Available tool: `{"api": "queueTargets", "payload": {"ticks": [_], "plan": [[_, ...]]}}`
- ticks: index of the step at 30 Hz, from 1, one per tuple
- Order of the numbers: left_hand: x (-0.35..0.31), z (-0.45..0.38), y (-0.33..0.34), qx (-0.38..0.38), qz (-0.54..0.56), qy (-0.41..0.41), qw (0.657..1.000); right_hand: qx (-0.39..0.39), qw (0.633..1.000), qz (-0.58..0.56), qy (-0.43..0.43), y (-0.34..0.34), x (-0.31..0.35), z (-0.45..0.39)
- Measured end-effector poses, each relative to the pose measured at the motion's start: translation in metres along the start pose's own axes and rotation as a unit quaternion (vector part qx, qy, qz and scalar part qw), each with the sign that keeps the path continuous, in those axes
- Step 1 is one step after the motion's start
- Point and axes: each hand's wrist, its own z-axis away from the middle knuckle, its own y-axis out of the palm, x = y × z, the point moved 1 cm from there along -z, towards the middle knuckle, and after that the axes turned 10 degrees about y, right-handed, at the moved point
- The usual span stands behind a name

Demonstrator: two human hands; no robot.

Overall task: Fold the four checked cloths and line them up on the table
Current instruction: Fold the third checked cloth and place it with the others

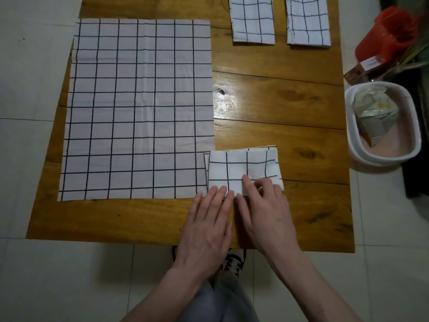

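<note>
Here, in the head view, your left hand (209, 219) lies flat and open at about six o'clock on the wooden table (290, 101), fingertips pressing the near edge of the small folded cloth (241, 168). Your right hand (264, 205) sits just beside it, fingers curled loosely over the same near edge; whether they pinch a layer or only press on it, you cannot tell from here.

That folded cloth overlaps the near right corner of the big unfolded cloth (137, 108), which lies spread flat from the centre out to nine o'clock. Two more folded cloths, one (251, 19) and the other (307, 19), sit side by side but apart at roughly one o'clock, by the far edge. So three look folded and one waits (a white basin (380, 126) stands off the table at three o'clock).

Expect thin, limp cotton: light, soft, no stiffness, and likely to slide on this glossy wood. Layers will probably shift if you lift by one corner, so take the bundle by both short ends, pinching all layers together. For the big cloth, grip two neighbouring corners.
</note>
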Motion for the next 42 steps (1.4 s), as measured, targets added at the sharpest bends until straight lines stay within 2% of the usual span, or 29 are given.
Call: {"api": "queueTargets", "payload": {"ticks": [4, 7, 12, 16, 26, 37, 42], "plan": [[0.002, 0.000, 0.004, 0.037, -0.003, -0.016, 0.999, -0.031, 0.999, -0.038, -0.023, 0.003, -0.004, 0.006], [0.000, 0.001, 0.004, 0.046, -0.008, -0.028, 0.998, -0.051, 0.994, -0.063, -0.079, 0.007, -0.012, 0.015], [-0.005, 0.006, 0.006, 0.056, -0.020, -0.062, 0.996, 0.012, 0.988, -0.021, -0.154, 0.025, -0.022, 0.037], [-0.006, 0.011, 0.014, 0.058, -0.036, -0.075, 0.995, 0.038, 0.986, 0.026, -0.157, 0.033, -0.028, 0.041], [-0.013, 0.017, 0.023, 0.057, -0.021, -0.106, 0.993, 0.037, 0.976, 0.079, -0.198, 0.034, -0.019, 0.036], [-0.012, 0.018, 0.025, 0.053, -0.027, -0.116, 0.992, 0.057, 0.976, 0.086, -0.193, 0.031, -0.030, 0.031], [-0.012, 0.019, 0.023, 0.052, -0.039, -0.129, 0.990, 0.058, 0.982, 0.090, -0.153, 0.026, -0.057, 0.027]]}}
